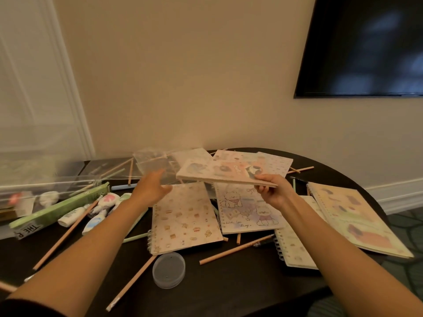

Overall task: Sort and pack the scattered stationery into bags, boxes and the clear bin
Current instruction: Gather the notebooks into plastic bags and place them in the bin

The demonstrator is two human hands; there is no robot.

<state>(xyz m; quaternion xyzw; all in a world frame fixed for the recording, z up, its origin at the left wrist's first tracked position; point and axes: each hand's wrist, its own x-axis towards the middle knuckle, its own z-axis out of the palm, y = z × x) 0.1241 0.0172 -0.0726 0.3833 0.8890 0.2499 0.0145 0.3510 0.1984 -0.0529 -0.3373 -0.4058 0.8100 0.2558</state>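
I'm pinching notebook [219, 172] corner with right hand [272, 191], holding it above table [229, 282]. Left hand [153, 188] hovering, fingers loose, by clear bag [151, 162]; contact unclear.

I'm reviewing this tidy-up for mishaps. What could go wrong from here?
The right hand pinches the lifted notebook by one end only, so it may slip and fall. The big notebook on the right seems to overhang the table edge; a nudge could drop it.
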